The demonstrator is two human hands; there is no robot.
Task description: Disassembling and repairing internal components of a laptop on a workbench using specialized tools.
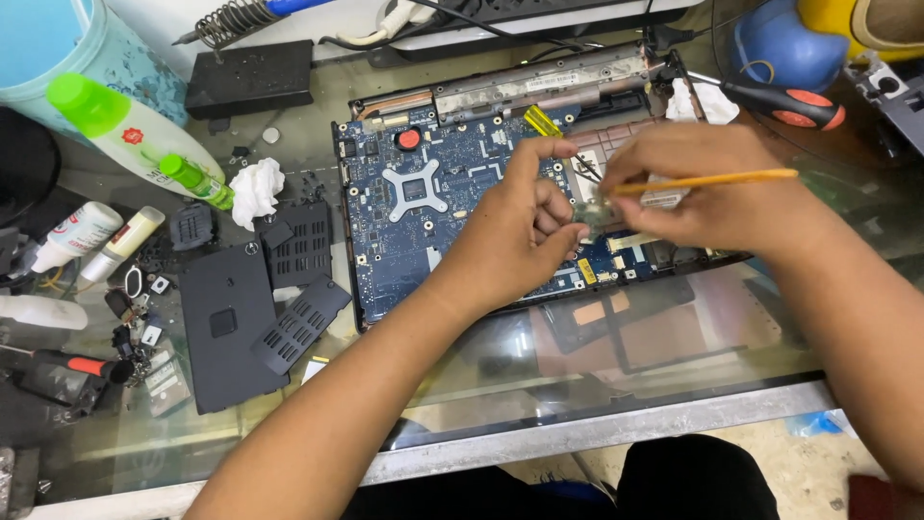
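A person works over an opened laptop at a glass-topped bench [500, 424], seen from above. In the centre of the frame the left hand [520, 236] is closed in a pinch, thumb and fingers gripping a small greenish circuit board [589, 214] held just above the laptop. The right hand [703, 193], right of centre, is closed around a thin yellow brush handle [712, 180] that runs out toward the right edge; its tip end meets the small board, though the bristles are hidden between the hands. Beneath both hands lies the laptop's blue motherboard [433, 202], fully exposed inside its dark chassis, with a silver cross-shaped bracket [415, 190] at its left part. Judging by this, disassembly is already well along: several black cover panels [231, 327] lie removed at lower left of the frame, with small loose parts scattered near them, while the motherboard itself remains seated in the chassis. At upper left stand a green-capped white bottle [125, 130] and a crumpled white tissue [256, 190]. A red-and-black screwdriver [789, 104] rests at upper right, beside a blue rounded object [784, 48].
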